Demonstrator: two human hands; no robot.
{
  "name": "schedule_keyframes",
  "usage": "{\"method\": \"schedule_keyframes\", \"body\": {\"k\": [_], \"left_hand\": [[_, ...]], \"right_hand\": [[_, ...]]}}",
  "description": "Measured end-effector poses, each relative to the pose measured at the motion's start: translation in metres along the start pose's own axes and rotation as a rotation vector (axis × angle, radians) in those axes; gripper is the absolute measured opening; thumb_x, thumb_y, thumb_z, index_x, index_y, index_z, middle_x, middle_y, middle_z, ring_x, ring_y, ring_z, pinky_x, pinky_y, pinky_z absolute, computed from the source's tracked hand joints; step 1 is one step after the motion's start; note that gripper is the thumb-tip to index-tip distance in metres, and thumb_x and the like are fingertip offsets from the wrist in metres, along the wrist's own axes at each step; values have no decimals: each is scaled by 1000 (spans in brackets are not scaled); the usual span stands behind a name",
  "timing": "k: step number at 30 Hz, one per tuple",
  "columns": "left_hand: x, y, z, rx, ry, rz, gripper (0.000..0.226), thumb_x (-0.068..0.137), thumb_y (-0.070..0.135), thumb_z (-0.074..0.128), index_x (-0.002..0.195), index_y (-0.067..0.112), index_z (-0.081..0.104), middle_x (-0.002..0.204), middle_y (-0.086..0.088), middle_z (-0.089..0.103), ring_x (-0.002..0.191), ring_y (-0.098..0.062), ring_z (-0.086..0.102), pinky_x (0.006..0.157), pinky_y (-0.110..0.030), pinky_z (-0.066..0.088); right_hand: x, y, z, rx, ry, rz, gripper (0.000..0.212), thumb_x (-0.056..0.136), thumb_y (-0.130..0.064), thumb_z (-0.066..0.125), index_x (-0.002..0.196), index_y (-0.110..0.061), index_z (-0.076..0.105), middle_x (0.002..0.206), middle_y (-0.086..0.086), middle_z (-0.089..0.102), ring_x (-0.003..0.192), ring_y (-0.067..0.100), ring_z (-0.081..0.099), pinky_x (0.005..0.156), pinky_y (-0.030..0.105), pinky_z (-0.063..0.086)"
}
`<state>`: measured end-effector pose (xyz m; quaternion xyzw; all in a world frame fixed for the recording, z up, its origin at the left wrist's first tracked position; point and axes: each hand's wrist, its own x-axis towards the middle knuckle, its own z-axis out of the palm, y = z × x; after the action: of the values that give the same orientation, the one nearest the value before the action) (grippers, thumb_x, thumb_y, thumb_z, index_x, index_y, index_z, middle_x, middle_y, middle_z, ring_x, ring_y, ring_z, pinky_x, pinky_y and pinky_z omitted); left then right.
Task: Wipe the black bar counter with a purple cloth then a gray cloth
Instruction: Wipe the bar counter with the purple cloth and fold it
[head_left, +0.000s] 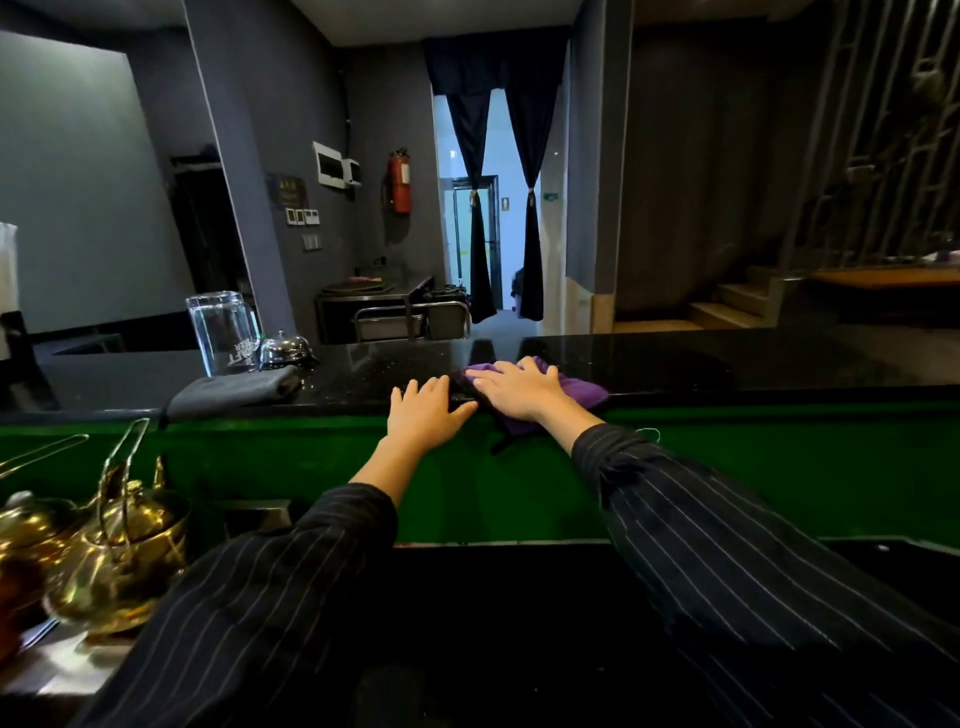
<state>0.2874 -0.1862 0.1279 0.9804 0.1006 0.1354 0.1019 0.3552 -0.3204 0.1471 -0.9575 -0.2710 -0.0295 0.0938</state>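
Note:
The black bar counter (701, 364) runs across the middle of the view, glossy and speckled. A purple cloth (582, 389) lies on its near edge, with part of it hanging over the green front. My right hand (519, 389) presses flat on top of that cloth, fingers spread. Just to its left, my left hand (423, 415) rests flat on the counter edge, fingers apart, holding nothing. A folded gray cloth (234, 392) lies on the counter further left, untouched.
A tall clear glass pitcher (223, 332) and a chrome service bell (284, 349) stand behind the gray cloth. Brass teapots (119, 545) sit on the lower work surface at left. The counter's green front panel (779, 467) drops below the edge.

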Motion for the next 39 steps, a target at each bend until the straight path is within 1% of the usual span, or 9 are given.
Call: {"method": "schedule_keyframes", "body": {"k": [6,11,16,19,21,23,27,32,39], "left_hand": [[-41,38,0,-653,370,-69,31,80,9,59,110,4,65,102,-18,68,99,-30,62,84,-31,44],[-52,61,3,-907,93,-123,55,73,8,72,125,3,53,94,-7,57,84,-16,55,72,-24,39],[-60,53,3,-967,-102,-91,26,71,-3,71,76,15,53,66,-3,52,60,-13,49,52,-25,42],[-68,45,4,-1040,-12,-54,34,70,-12,66,75,18,51,69,-4,56,65,-18,54,56,-27,45],[-73,40,6,-1103,76,-83,33,71,-8,69,77,20,54,79,-6,63,75,-20,59,66,-30,50],[-78,29,15,-1054,153,-214,23,74,11,75,89,16,58,95,-7,66,88,-24,62,83,-37,52],[-95,0,41,-820,-34,-593,86,68,57,69,125,-4,46,127,-20,58,112,-36,60,93,-44,51],[-117,-12,41,-1496,-645,-806,75,90,58,41,136,-1,32,123,-35,52,111,-51,54,75,-58,51],[-126,-44,33,-2118,-257,-673,42,95,25,29,100,-1,62,89,-27,69,82,-41,69,66,-61,54]], "right_hand": [[-53,18,-6,186,175,-61,45,89,-29,62,131,-42,56,129,5,51,128,31,35,103,50,27],[-80,30,-9,519,207,-95,60,67,-8,76,120,-31,59,120,5,56,117,24,42,105,51,37],[-100,38,-15,426,135,-142,49,76,-22,78,122,-17,61,115,6,57,106,17,36,90,31,35],[-102,30,-22,291,59,-184,14,79,-31,75,76,-25,64,74,0,54,81,19,45,75,36,37],[-100,24,-25,269,69,-201,32,79,-32,75,58,-25,52,62,-4,47,65,13,44,69,38,39],[-101,16,-29,288,114,-237,36,80,-31,75,59,-15,50,62,-3,44,61,8,42,66,35,38],[-101,-3,-28,382,75,-301,27,83,-23,74,70,-8,56,62,-4,47,59,7,44,56,25,32],[-102,-38,-20,418,-7,-399,12,84,-24,73,86,-15,66,67,-4,56,63,5,51,60,23,39],[-113,-71,-15,453,-379,-450,12,82,-15,74,91,-16,66,83,3,61,77,15,57,68,27,47]]}}
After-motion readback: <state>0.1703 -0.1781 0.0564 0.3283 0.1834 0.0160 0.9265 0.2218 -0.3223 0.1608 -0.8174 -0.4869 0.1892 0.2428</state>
